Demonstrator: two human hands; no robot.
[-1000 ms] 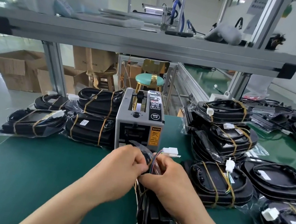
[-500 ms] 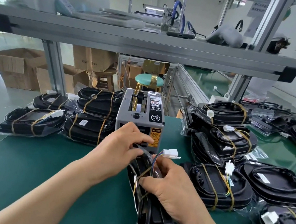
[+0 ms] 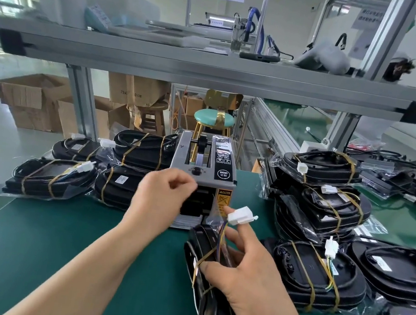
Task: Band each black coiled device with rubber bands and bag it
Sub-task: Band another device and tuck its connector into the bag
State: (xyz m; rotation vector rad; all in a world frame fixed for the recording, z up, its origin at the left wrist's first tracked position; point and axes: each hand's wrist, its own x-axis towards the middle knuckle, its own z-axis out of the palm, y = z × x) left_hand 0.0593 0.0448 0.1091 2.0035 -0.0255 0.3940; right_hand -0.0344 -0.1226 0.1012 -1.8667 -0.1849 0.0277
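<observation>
Nearest, the right hand [image 3: 246, 281] grips the banded black coiled device [image 3: 206, 239], held edge-up on the green counter [image 3: 58, 243] with its lower end cut off by the frame. Beyond, the left hand [image 3: 159, 198], grip curled, covers part of the tape dispenser [image 3: 216, 163]; whether it pinches anything is unclear.

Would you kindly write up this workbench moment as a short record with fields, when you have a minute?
left hand: hovers in front of the tape dispenser, fingers curled; whether it pinches tape cannot be told
right hand: grips the banded black device, held on edge
white connector: sticks up above the device
finished stock: banded, bagged devices piled on both sides of the green mat
</observation>
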